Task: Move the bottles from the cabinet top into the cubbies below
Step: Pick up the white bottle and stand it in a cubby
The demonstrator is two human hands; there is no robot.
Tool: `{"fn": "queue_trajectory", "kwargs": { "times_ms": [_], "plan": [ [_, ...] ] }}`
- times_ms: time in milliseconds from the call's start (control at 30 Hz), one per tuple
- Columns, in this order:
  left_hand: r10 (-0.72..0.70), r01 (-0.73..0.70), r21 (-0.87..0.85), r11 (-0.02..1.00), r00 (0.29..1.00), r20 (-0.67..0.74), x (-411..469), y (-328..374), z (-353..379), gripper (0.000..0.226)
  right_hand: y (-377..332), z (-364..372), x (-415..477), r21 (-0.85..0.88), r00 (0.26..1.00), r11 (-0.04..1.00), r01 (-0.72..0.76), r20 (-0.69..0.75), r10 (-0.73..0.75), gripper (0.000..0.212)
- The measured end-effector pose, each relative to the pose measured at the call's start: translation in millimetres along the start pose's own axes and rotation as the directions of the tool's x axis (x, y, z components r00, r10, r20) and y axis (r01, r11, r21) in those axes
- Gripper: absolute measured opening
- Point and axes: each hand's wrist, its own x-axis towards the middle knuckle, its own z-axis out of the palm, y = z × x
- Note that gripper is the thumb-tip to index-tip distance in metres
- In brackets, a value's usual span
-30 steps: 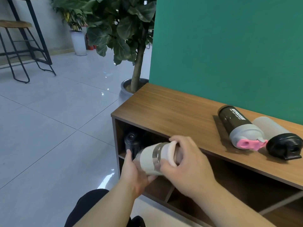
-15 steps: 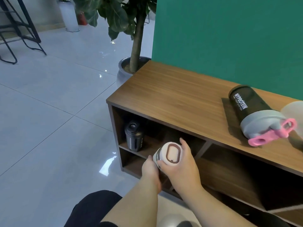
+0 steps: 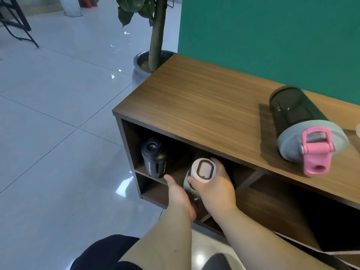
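Note:
My right hand point(image 3: 216, 189) grips a white bottle point(image 3: 203, 170) by its lid, holding it upright in the mouth of the upper left cubby of the wooden cabinet point(image 3: 204, 112). The fingers of my left hand point(image 3: 178, 193) are at the lower part of the same bottle; the contact is hidden. A black shaker bottle point(image 3: 154, 159) stands upright in that cubby, to the left. On the cabinet top at the right lies a dark bottle with a grey lid and pink cap point(image 3: 303, 129). A sliver of a pale bottle point(image 3: 358, 130) shows at the right edge.
A green wall point(image 3: 272, 36) backs the cabinet. A potted tree point(image 3: 155, 36) in a grey pot stands just past the cabinet's left end. Glossy tiled floor spreads to the left, with black chair legs point(image 3: 17, 30) far off. My knee shows at the bottom.
The white bottle has gone from tilted in front of the cabinet edge to upright and deeper into the upper left cubby. Both hands went with it.

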Motion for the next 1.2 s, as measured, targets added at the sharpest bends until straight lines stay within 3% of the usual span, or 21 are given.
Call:
{"fn": "queue_trajectory", "kwargs": {
  "times_ms": [300, 500, 700, 933, 1000, 1100, 1133, 1200],
  "plan": [
    [0.076, -0.075, 0.039, 0.996, 0.997, -0.018, 7, -1, 6, 0.137, -1, 4, 17, 0.036, 0.998, 0.998, -0.047, 0.050, 0.046, 0.083],
    [0.063, -0.063, 0.042, 0.997, 0.998, 0.022, 16, 2, 5, 0.170, -3, 4, 22, 0.052, 0.996, 0.997, -0.057, 0.069, 0.053, 0.079],
    [0.065, -0.068, 0.060, 0.996, 0.997, 0.045, 22, 4, 0, 0.177, -8, 4, 23, 0.152, 0.986, 0.977, -0.152, 0.085, 0.140, 0.085],
    [0.021, -0.015, 0.168, 0.986, 0.999, -0.038, 10, 4, -5, 0.138, -5, -22, -21, 0.250, 0.984, 0.957, -0.150, 0.128, 0.121, 0.113],
    [0.060, -0.043, 0.241, 0.970, 0.996, -0.065, -22, 6, -1, 0.114, -6, -39, -43, 0.280, 0.982, 0.952, -0.124, 0.173, 0.077, 0.096],
    [0.163, -0.111, 0.376, 0.920, 0.980, -0.111, -55, 5, 0, 0.084, -13, -79, -73, 0.243, 0.977, 0.968, 0.069, 0.182, -0.115, 0.056],
    [0.192, -0.136, 0.416, 0.899, 0.977, -0.095, -62, 4, 0, 0.076, -18, -96, -80, 0.228, 0.972, 0.961, 0.159, 0.134, -0.193, 0.050],
    [0.210, -0.177, 0.464, 0.868, 0.978, -0.019, -79, 2, 3, 0.061, -27, -132, -87, 0.178, 0.935, 0.919, 0.351, -0.115, -0.335, 0.051]
  ]
}}
